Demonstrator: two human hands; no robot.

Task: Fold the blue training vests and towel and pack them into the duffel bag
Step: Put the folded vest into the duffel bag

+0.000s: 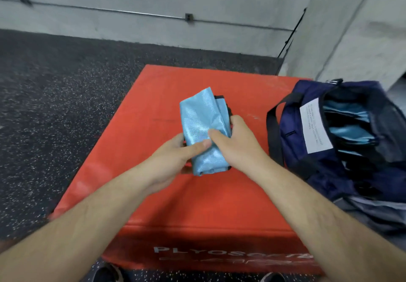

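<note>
Both hands are holding a folded blue vest (202,125), a slick, shiny rectangle with dark trim, over the red padded box (153,106). The left hand (175,149) is pinching its near edge with the thumb on top and the right hand (235,143) is clamping its right side, with the fingers underneath hiding from view. At the right, a navy fabric duffel bag (290,114) is sitting open, showing more light blue folds (347,116) inside, its white label (314,125) blurring beyond reading.

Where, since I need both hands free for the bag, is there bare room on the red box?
The box is bare left of the left hand and in the far strip behind the vest. Crowded: its right edge, where the bag sits.
</note>
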